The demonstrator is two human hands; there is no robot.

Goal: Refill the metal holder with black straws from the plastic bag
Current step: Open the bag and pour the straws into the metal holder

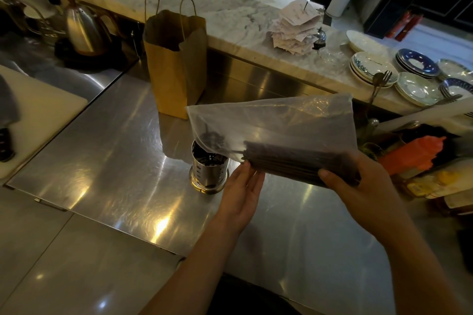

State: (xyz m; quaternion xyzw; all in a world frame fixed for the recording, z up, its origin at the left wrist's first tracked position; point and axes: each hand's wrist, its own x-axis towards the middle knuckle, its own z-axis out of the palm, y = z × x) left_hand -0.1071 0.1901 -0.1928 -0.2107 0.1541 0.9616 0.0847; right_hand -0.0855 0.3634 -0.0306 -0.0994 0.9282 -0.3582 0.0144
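Right hand (358, 181) grips the bag (276, 125) from beneath, thumb on top, fingers curled around the bundle of straws (294, 161) through the plastic. Left hand (240, 186) is spread, fingertips touching the bundle's near end without closing on it. The bag is held almost level above the table (115, 161), its left corner drooping over the mouth of the holder (209, 169), which stands upright and looks nearly empty inside, though it is too dark to be sure. I judge the risk is spillage: which end of the bag is open cannot be told, and if the straws slide out while it lies this flat, they would miss the narrow mouth and scatter across the table. A brush from the bag could also tip the holder.
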